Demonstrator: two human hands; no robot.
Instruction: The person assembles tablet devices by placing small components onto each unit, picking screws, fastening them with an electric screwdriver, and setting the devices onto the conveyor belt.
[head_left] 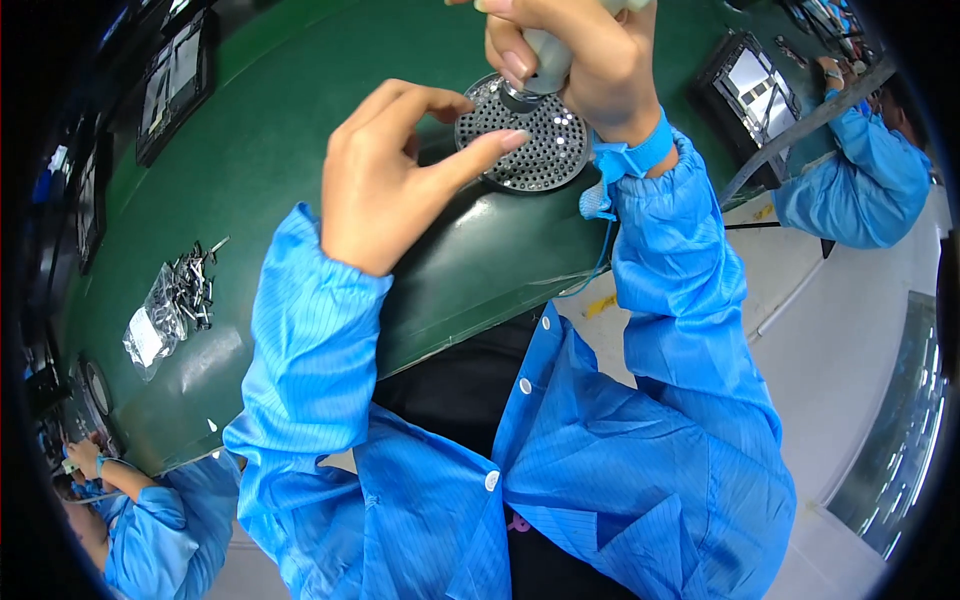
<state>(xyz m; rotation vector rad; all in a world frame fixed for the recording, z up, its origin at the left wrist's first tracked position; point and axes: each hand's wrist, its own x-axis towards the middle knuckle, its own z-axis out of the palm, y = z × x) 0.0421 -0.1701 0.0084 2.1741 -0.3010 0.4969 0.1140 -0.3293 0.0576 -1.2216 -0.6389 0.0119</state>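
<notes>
A round metal disc [540, 150] full of small holes sits at the top middle over the green table. My right hand [600, 60] wraps round a pale, rounded object [549, 62] with a shiny metal collar, whose lower end meets the disc's far side. Its upper part is hidden by my fingers, so its kind is unclear. At the disc's left side is my left hand [390, 160], open, thumb and fingers apart. The thumb tip overlaps the disc's face and the index fingertip is at its rim; whether they touch it I cannot tell.
On the green table [280, 130], a clear plastic bag [155, 325] lies beside a pile of small black and silver parts [192, 285]. Dark framed devices [175, 85] stand left, another [750, 95] right. Co-workers in blue sleeves [870, 190] work at both sides. A blue strap's cord [607, 245] hangs from my right wrist.
</notes>
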